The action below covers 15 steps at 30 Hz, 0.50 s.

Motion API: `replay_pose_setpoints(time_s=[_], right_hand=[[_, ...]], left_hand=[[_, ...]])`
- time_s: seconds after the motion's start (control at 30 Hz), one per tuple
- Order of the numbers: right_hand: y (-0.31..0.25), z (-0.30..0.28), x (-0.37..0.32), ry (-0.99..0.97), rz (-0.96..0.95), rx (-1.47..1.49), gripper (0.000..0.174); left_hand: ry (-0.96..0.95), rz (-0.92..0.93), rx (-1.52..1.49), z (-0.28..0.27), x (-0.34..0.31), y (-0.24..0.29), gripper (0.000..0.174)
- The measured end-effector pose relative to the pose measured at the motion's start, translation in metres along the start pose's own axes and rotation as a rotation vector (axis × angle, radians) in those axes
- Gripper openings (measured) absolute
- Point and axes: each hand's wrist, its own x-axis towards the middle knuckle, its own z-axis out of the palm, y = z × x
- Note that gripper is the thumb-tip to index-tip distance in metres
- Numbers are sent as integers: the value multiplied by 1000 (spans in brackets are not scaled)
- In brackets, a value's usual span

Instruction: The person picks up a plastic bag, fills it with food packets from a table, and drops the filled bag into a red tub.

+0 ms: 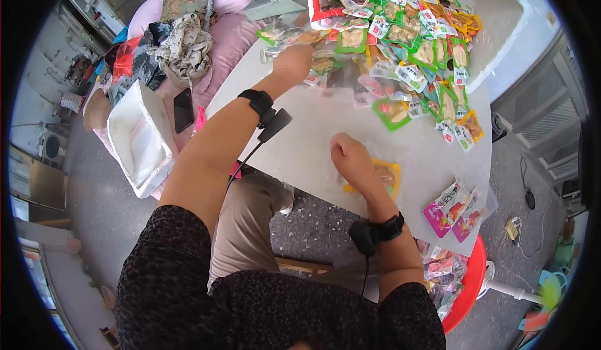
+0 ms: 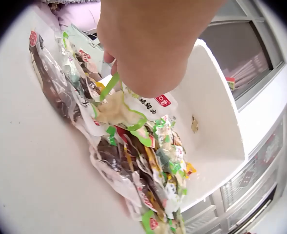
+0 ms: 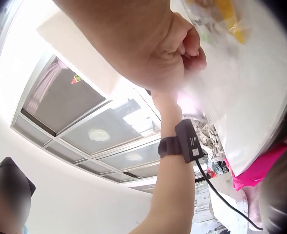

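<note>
At the left side of a heap of snack packets, my left hand reaches down among the pouches. In the left wrist view a green-edged packet and a white packet with a red logo lie right beneath that hand; its fingertips are mostly hidden, so I cannot tell whether they pinch one. Close above the near part of the table, my right hand has its fingers curled at a clear plastic bag, gripping its edge. A yellow-edged packet lies in this bag, partly behind the wrist.
The heap spills from a white foam box onto the white table. Two pink-and-white pouches lie near the right edge. Below stands a red tub of packets. A second foam box and a phone are at left.
</note>
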Motion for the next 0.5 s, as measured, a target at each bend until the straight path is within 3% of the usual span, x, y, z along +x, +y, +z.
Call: replay_pose_setpoints(time_s=[0.17,0.27,0.37,0.5], right_hand=[[0,0,1,12,27,32,12],[-1,1,1,8,38,27,11],[-3,1,0,5,37,25,12],[-1,0,-1,-18,29,-12,11]], left_hand=[[14,-281,-570,-25,-27,-6,15],[-32,-561,-1154,-38,-56,0,17],[-121,-700,-1441,-47,-88,0,20],[-312,-870,-1449,-46,-122,-8,21]])
